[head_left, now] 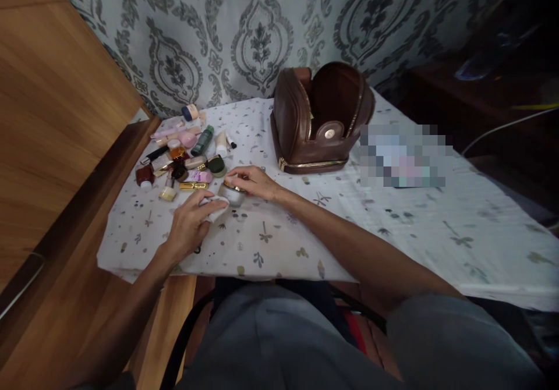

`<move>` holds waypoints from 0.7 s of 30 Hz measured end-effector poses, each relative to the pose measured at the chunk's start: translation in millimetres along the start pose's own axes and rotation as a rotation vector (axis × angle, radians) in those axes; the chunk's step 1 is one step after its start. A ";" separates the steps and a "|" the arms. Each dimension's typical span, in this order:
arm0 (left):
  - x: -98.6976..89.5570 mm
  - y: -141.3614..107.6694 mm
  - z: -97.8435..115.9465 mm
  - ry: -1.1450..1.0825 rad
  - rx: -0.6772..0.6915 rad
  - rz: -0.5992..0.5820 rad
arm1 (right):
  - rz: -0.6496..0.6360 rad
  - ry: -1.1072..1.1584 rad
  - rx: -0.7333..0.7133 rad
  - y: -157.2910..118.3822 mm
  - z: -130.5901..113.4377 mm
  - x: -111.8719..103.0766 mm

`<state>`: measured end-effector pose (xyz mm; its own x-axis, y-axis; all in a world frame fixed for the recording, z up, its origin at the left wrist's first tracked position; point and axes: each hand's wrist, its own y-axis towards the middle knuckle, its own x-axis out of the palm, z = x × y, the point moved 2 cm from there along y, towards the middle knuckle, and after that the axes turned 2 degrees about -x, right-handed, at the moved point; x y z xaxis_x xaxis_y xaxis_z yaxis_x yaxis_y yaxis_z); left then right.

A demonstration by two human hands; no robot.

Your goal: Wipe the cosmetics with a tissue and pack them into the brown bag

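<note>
A small glass jar point(233, 197) with a gold-rimmed lid stands on the patterned white cloth. The fingers of my right hand point(255, 183) are closed on its lid from the right. My left hand point(190, 222) pinches a white cloth or tissue point(215, 208) close against the jar's left side. Just beyond lie several cosmetics: a gold tube point(193, 185), a dark green bottle point(202, 141), a dark round-lidded jar point(216, 166) and a white tube point(221, 144).
An open brown leather bag point(318, 122) stands behind and right of my right hand. Farther right lies a pixelated item point(404, 157). A wooden panel point(61, 87) borders the table point(279, 250) on the left; a patterned curtain point(257, 35) hangs behind.
</note>
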<state>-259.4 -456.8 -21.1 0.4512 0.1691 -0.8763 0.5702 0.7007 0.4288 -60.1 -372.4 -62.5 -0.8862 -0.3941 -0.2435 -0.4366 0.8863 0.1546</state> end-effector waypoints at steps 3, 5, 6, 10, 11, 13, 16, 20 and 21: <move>3.7 12.0 5.4 -0.028 -0.022 0.036 | -0.012 -0.073 -0.039 -2.7 -6.5 -0.4; 5.9 19.8 8.0 -0.041 -0.035 0.050 | -0.006 -0.094 -0.071 -3.9 -10.0 -0.9; 6.4 22.2 8.6 -0.053 -0.036 0.050 | -0.001 -0.095 -0.078 -4.2 -10.8 -1.1; 4.6 18.7 6.3 -0.109 -0.013 0.007 | -0.015 -0.057 -0.065 -3.7 -7.9 -0.8; 3.7 15.2 4.6 -0.120 -0.012 -0.005 | -0.025 -0.036 -0.061 -3.6 -6.5 -0.7; 2.4 7.7 1.0 -0.143 -0.026 -0.019 | -0.052 0.021 -0.061 -4.1 -4.5 -0.9; 2.4 1.6 -2.7 -0.194 -0.055 -0.007 | -0.137 0.097 -0.065 -5.7 -4.2 -1.7; 3.9 9.1 -0.7 -0.188 -0.072 0.056 | -0.208 0.129 -0.103 -5.2 -4.4 -1.5; 4.1 12.5 0.6 -0.170 -0.074 0.067 | -0.203 0.123 -0.112 -4.4 -4.0 -0.9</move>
<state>-250.0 -447.8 -19.1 0.5994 0.1022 -0.7939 0.4856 0.7421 0.4621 -58.0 -376.9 -59.2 -0.7878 -0.5940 -0.1632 -0.6159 0.7562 0.2209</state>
